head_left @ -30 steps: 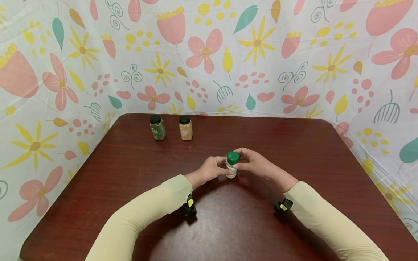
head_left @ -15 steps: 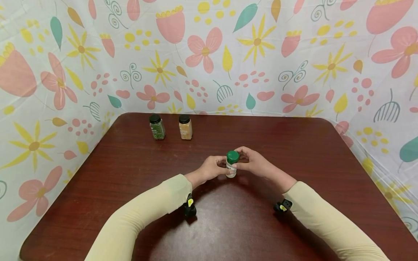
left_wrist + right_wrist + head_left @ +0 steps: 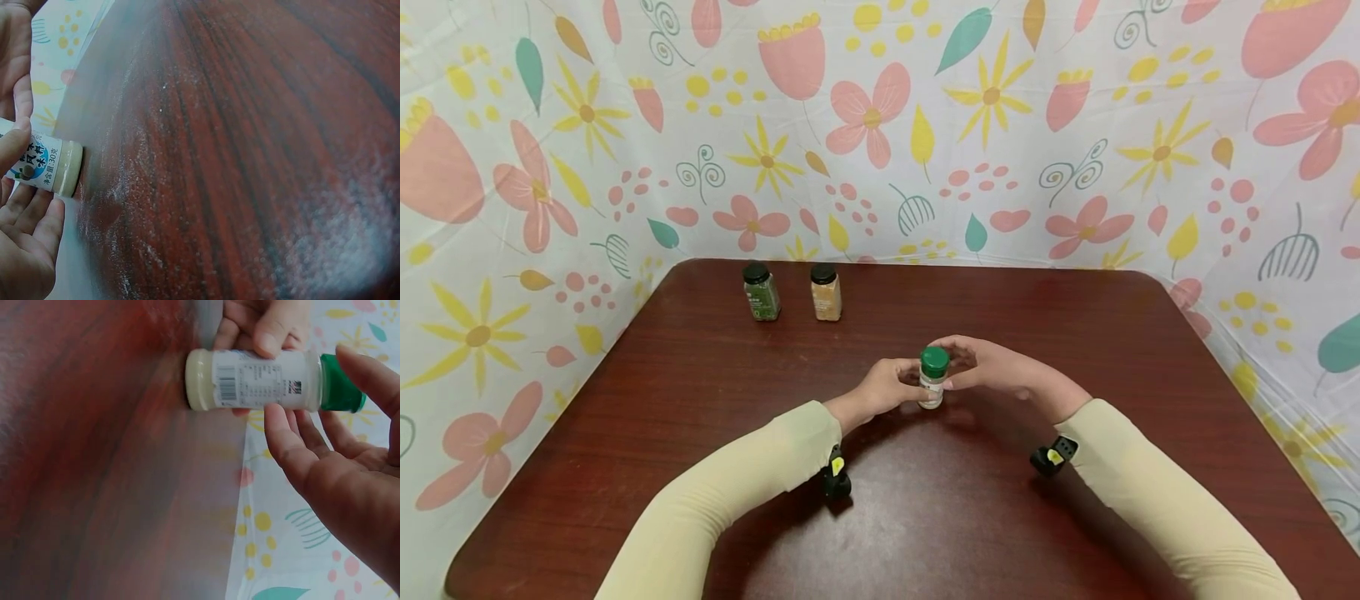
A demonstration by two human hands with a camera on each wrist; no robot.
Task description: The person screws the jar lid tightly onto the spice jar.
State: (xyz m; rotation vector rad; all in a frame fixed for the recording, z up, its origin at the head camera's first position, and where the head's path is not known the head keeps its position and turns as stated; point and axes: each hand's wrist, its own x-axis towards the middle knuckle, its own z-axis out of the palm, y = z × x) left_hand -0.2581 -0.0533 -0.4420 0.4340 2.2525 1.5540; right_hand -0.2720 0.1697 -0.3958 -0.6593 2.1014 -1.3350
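Observation:
A small seasoning jar [image 3: 932,386] with a pale label stands upright near the middle of the table; pale contents show through its base. My left hand [image 3: 883,388] grips its body from the left, thumb in front and fingers behind. Around its green cap [image 3: 340,387] curl the fingers of my right hand [image 3: 1000,371], the fingertips reaching behind it. In the right wrist view one right fingertip overlaps the cap and another lies close to the label; exact contact is hard to tell. The cap sits on the jar.
Two black-lidded seasoning jars stand at the back left of the dark red table [image 3: 700,417]: one with green contents [image 3: 763,298], one with light orange contents [image 3: 827,298]. A flower-printed cloth [image 3: 880,200] hangs behind and at both sides.
My right hand has turned a little about the cap: its fingertips reach farther left behind it, and its thumb has shifted right. The left hand and the jar stay in place.

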